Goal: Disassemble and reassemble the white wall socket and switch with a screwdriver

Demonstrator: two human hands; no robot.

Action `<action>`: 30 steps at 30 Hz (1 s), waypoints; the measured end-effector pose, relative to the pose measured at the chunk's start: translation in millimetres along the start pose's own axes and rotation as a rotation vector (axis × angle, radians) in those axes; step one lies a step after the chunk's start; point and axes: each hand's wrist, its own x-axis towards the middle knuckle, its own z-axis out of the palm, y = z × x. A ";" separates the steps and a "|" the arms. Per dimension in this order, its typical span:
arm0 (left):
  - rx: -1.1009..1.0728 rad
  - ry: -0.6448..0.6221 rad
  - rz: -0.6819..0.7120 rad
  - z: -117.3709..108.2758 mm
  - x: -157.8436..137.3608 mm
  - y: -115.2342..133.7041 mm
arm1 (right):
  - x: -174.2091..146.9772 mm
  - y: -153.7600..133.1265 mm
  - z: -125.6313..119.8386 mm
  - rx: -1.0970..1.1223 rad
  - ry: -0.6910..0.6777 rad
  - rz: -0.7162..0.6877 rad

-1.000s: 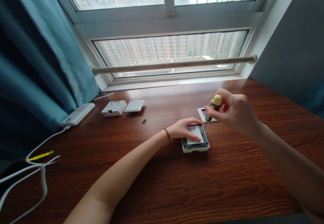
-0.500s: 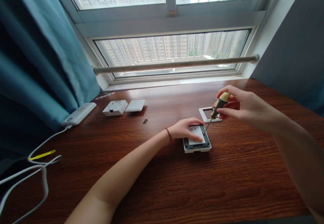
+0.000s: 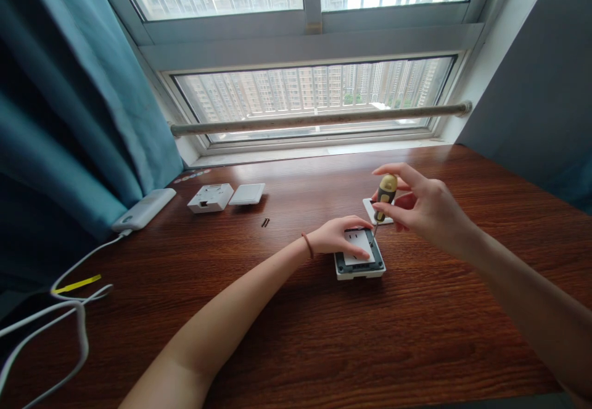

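A wall socket (image 3: 359, 260) with a white face and dark grey frame sits on its white box on the table. My left hand (image 3: 341, 236) grips it from the left, thumb across the face and fingers along the far edge. In my right hand (image 3: 411, 202) is a screwdriver (image 3: 385, 196) with a yellow and dark grey handle, held between thumb and fingers. Its shaft points down, nearly upright, and the tip meets the socket's right side; any screw there is too small to make out. Behind the screwdriver lies a white cover frame (image 3: 370, 210), partly hidden by my right hand.
Two screws (image 3: 265, 223) lie left of my left hand. Farther back are a white mounting box (image 3: 209, 199) and a white switch plate (image 3: 247, 194). On the left, a white power bank (image 3: 145, 209) trails a cable (image 3: 81, 261) with a yellow tie (image 3: 78, 284).
My right hand has moved left, and the screwdriver has swung from a rightward lean to nearly upright, its tip still at the socket's right side. My left hand keeps its place.
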 end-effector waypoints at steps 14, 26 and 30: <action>-0.013 0.001 -0.025 -0.6 -0.1 3.0 | 4.1 2.2 -8.0 -0.363 0.174 -0.157; 0.001 -0.002 -0.011 -2.0 -0.6 5.0 | 8.9 12.7 -18.2 0.047 -0.048 0.053; -0.019 -0.019 0.073 -2.5 -0.4 5.9 | 8.7 10.0 -37.2 0.258 -0.269 0.167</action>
